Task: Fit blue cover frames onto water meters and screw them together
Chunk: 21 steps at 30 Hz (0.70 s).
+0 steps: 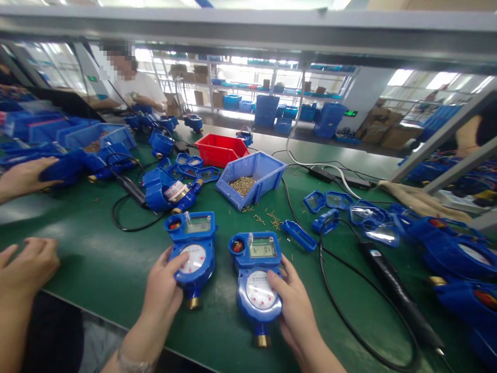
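My left hand (163,285) grips a blue water meter (193,256), its thumb on the round white dial and the brass end pointing down toward me. A second blue water meter (259,280) is held by my right hand (293,300), thumb over the dial's right edge. This one's small display is lit with characters; the left one's display looks blank. Both have a round opening with coloured wires at the upper left. Beyond them, loose screws (274,220) lie scattered near a blue cover frame (298,235).
A light blue bin (267,178) holds screws, with a red bin (217,150) behind it. A black electric screwdriver (399,295) and its cable lie at right, beside several meters (458,248). At left, a co-worker's hands (31,264) are over the table; another person (143,90) is across.
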Each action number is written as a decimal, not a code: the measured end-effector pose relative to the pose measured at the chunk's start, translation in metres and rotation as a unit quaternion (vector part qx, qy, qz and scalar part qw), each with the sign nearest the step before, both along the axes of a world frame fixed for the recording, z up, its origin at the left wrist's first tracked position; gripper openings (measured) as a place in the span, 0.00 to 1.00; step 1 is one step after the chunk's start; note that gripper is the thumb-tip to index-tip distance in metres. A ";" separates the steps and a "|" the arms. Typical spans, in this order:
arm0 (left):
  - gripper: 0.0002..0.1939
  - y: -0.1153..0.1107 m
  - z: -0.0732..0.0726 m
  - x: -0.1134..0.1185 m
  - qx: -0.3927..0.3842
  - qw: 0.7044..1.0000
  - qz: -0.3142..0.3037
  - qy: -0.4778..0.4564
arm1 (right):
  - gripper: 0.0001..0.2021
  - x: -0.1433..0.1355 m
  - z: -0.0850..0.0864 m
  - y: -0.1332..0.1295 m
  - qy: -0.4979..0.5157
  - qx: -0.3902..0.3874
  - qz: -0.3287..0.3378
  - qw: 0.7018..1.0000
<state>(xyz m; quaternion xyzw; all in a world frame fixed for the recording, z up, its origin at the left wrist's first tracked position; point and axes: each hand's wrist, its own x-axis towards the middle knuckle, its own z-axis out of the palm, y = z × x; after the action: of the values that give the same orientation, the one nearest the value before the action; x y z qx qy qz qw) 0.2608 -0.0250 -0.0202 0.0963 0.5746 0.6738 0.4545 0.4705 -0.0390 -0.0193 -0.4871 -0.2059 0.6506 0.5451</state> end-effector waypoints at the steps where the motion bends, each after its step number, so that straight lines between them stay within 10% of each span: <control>1: 0.15 -0.011 0.002 -0.003 -0.015 0.999 0.023 -0.017 | 0.37 -0.007 0.001 0.006 0.005 0.001 0.010 1.000; 7: 0.08 -0.018 0.008 -0.028 -0.023 0.986 0.162 -0.003 | 0.34 -0.075 -0.005 0.050 -0.013 0.050 0.058 0.997; 21: 0.04 0.035 0.008 -0.075 -0.018 0.975 0.189 0.115 | 0.34 -0.171 -0.021 0.129 -0.159 0.103 0.100 0.977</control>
<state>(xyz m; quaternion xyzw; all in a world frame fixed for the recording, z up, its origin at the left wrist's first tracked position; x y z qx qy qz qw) 0.1854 0.0097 -0.0120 0.0552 0.6426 0.7216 0.2516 0.2993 0.0897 -0.0406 -0.5023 -0.4038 0.5912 0.4849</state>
